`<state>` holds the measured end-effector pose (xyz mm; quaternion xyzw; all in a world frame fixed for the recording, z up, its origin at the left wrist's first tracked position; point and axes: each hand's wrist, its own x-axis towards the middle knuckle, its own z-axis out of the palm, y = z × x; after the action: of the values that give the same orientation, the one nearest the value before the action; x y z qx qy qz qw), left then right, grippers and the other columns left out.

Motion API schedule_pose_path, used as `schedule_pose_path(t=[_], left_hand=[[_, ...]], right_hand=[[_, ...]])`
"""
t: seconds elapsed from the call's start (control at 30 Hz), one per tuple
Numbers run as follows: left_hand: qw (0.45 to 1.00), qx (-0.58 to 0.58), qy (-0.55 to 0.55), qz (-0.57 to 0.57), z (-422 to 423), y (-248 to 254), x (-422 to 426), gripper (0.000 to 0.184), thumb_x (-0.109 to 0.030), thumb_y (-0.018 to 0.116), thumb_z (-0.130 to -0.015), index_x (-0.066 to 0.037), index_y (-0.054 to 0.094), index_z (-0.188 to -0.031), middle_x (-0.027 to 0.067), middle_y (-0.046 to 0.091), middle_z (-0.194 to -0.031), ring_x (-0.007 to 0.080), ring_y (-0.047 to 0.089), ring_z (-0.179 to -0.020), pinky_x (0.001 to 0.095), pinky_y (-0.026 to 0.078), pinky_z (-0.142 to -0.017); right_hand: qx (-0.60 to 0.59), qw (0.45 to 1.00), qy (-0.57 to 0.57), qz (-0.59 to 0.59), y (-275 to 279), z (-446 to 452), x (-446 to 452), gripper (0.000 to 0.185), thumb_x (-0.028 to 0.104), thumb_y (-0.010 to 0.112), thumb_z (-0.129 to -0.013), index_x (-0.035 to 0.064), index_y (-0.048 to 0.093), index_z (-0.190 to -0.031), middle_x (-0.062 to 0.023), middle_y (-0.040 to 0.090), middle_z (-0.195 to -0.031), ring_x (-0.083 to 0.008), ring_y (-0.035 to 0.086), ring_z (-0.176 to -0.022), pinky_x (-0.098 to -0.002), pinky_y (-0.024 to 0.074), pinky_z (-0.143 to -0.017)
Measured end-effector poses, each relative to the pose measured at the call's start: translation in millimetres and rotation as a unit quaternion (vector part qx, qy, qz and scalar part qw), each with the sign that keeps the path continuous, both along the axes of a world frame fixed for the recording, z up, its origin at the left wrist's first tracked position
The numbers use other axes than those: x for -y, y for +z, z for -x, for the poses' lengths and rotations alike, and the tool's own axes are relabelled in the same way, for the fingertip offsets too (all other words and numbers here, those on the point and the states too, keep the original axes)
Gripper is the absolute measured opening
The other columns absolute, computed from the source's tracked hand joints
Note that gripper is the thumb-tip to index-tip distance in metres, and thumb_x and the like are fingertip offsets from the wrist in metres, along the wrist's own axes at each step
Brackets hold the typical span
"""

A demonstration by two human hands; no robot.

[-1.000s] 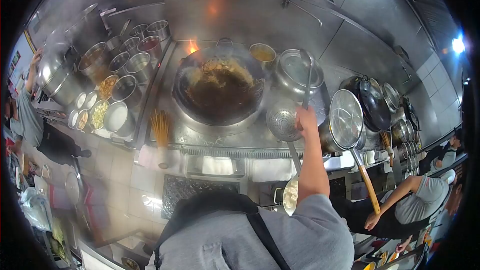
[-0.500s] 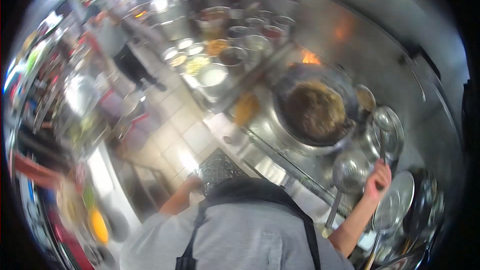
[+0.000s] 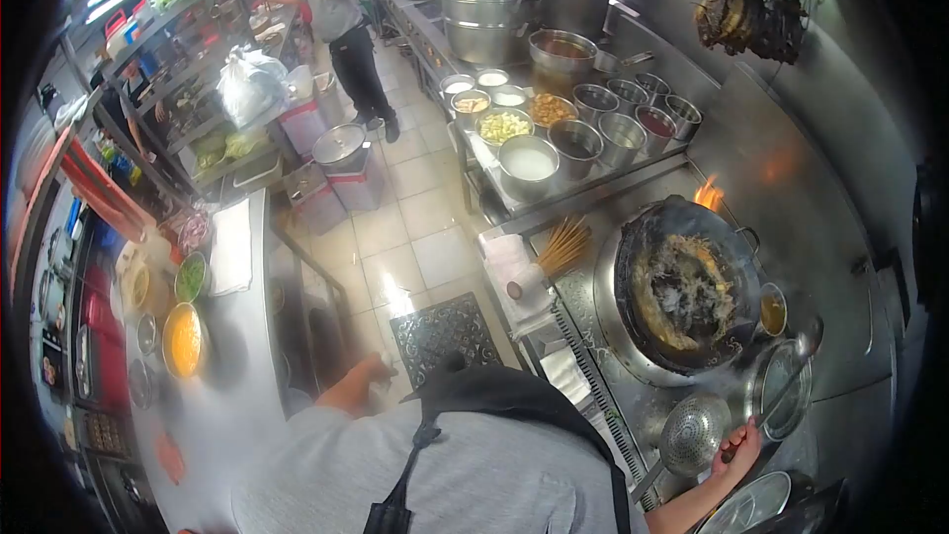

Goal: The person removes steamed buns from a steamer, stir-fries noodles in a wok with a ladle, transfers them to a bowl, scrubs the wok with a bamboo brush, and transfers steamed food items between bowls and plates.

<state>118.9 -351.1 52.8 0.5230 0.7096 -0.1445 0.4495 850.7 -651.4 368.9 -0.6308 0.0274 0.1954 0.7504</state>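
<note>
"The hands?"
"A ladle (image 3: pixel 809 339) is gripped by the outstretched right hand (image 3: pixel 741 447); whether the left hand (image 3: pixel 369 373) is spread cannot be told."
"And the ladle?"
"Long, grey and metal, it is held across the round pot (image 3: pixel 799 405)."

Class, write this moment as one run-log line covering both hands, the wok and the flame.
right hand: holding ladle; left hand: grip unclear; wok: food inside; flame: showing beside wok; skimmer: near right hand

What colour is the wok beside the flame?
The wok is blackish, seen best in the head view.
</note>
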Motion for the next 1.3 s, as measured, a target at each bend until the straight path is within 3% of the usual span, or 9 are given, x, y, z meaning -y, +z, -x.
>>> schedule_pose_path(t=[0.17,0.37,0.57,0.73,0.9,1.0,1.1,1.2,1.3], left_hand=[[0.998,-0.02,0.066,0.006,28.8,-29.5,57.1,0.059,-0.04,0.086,-0.08,0.001,0.072,-0.118,0.0197,0.076,-0.107,0.0317,0.075,-0.094,0.0472,0.06,-0.077],[0.995,0.013,0.077,0.06,21.5,-21.8,60.3,0.07,-0.044,0.087,-0.078,0.001,0.069,-0.129,0.0243,0.074,-0.117,0.0349,0.073,-0.107,0.046,0.057,-0.09],[0.996,0.03,0.079,-0.022,-3.5,-14.3,18.4,0.034,-0.027,0.079,-0.088,0.0,0.068,-0.106,0.0153,0.07,-0.086,0.0249,0.07,-0.074,0.0426,0.054,-0.06],[0.999,0.024,-0.034,-0.019,-41.3,5.3,-46.3,0.023,-0.017,0.072,-0.096,-0.006,0.057,-0.109,0.0155,0.062,-0.088,0.0253,0.064,-0.075,0.0431,0.049,-0.055],[0.997,0.067,-0.036,-0.001,-57.2,12.5,-67.7,0.025,-0.019,0.071,-0.095,-0.004,0.057,-0.111,0.0163,0.063,-0.091,0.026,0.065,-0.079,0.0431,0.05,-0.059],[0.996,0.081,-0.027,0.009,-63.8,14.4,-71.7,0.027,-0.02,0.071,-0.095,-0.003,0.057,-0.113,0.0167,0.063,-0.093,0.0264,0.065,-0.081,0.0431,0.051,-0.061],[0.996,0.083,-0.012,0.024,-61.5,15.4,-66.9,0.029,-0.021,0.07,-0.095,-0.003,0.057,-0.114,0.0171,0.063,-0.095,0.0269,0.066,-0.084,0.0431,0.051,-0.063],[0.996,0.079,0.015,0.034,-51.4,21.4,-55.3,0.031,-0.022,0.07,-0.095,-0.002,0.058,-0.115,0.0176,0.063,-0.097,0.0273,0.066,-0.086,0.0431,0.052,-0.065],[0.996,0.07,0.042,0.04,-37.1,25.0,-41.9,0.033,-0.023,0.069,-0.095,-0.001,0.058,-0.117,0.018,0.064,-0.099,0.0277,0.066,-0.088,0.0432,0.052,-0.067]], right_hand=[[-0.042,0.99,-0.063,0.121,-38.1,-84.2,19.5,0.016,0.022,0.063,-0.1,0.0142,0.053,-0.09,0.0064,0.048,-0.067,-0.0062,0.046,-0.054,-0.0241,0.0355,-0.047],[-0.221,0.832,0.018,-0.508,-59.0,-130.1,76.8,0.007,0.009,0.052,-0.104,0.0036,0.054,-0.1,0.0038,0.047,-0.067,-0.0067,0.047,-0.054,-0.0241,0.0411,-0.052],[-0.241,0.746,0.12,-0.609,-26.4,-80.7,71.2,0.021,0.007,0.04,-0.108,0.0108,0.047,-0.089,0.0042,0.047,-0.065,-0.0077,0.047,-0.054,-0.0256,0.0412,-0.05],[-0.289,0.687,0.17,-0.645,67.9,49.1,10.8,0.016,0.009,0.04,-0.107,-0.0043,0.05,-0.106,0.0003,0.05,-0.069,-0.0106,0.054,-0.055,-0.0257,0.0439,-0.047],[-0.342,0.709,0.139,-0.6,78.5,102.8,5.0,0.024,0.011,0.05,-0.104,-0.0086,0.05,-0.118,0.0004,0.053,-0.071,-0.0105,0.057,-0.052,-0.0257,0.0422,-0.043],[-0.3,0.813,0.139,-0.479,50.7,97.8,22.3,0.031,0.016,0.047,-0.108,-0.005,0.051,-0.13,0.0004,0.051,-0.069,-0.0104,0.052,-0.05,-0.0271,0.0434,-0.045],[-0.079,0.986,0.057,-0.138,23.7,70.2,26.9,0.023,0.014,0.052,-0.103,0.0029,0.057,-0.123,0.0009,0.051,-0.068,-0.0104,0.051,-0.048,-0.0269,0.0407,-0.042],[0.053,0.985,-0.045,0.155,-9.0,18.9,15.9,0.007,0.012,0.061,-0.098,0.0057,0.063,-0.099,0.0014,0.054,-0.067,-0.0093,0.053,-0.05,-0.0248,0.0401,-0.04],[-0.037,0.995,-0.062,0.064,-54.0,-73.0,28.0,0.011,0.012,0.057,-0.094,0.0053,0.06,-0.086,-0.0006,0.056,-0.068,-0.0123,0.049,-0.047,-0.0264,0.0406,-0.041]])
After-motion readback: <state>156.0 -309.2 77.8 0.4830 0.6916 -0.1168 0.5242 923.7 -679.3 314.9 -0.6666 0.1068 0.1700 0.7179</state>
